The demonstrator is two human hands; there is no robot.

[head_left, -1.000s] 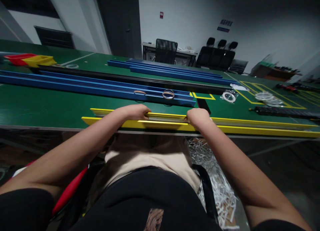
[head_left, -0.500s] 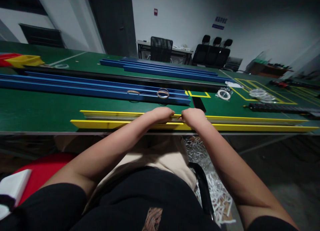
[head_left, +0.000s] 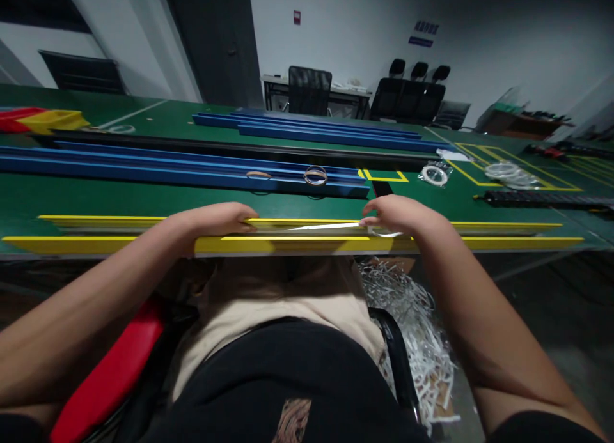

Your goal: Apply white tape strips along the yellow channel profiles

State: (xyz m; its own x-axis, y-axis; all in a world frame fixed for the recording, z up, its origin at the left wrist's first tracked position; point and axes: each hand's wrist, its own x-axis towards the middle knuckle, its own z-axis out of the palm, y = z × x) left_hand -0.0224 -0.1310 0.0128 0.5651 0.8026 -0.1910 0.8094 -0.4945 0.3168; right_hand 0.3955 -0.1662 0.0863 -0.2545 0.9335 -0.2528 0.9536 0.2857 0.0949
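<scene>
A long yellow channel profile point(head_left: 297, 245) lies along the front edge of the table, its two walls running left to right. My left hand point(head_left: 223, 218) is on its left half, fingers curled over into the channel and gripping it. Over the right half, my right hand point(head_left: 396, 211) is closed, thumb and fingertips pinching a thin white strip point(head_left: 330, 226). The strip stretches leftward from those fingers down into the channel, and a short loop of it hangs below the hand.
Beyond lie blue profiles point(head_left: 187, 174), with tape rings point(head_left: 315, 175) on the nearer ones, and a black profile point(head_left: 268, 151). A dark flat object point(head_left: 382, 188) is just behind my right hand. White strip scraps point(head_left: 417, 353) heap below the table. Bagged rolls point(head_left: 434, 174) lie to the right.
The yellow channel has slid left, and my left hand has moved left with it. My right hand has shifted right, and a length of white strip now shows between the hands.
</scene>
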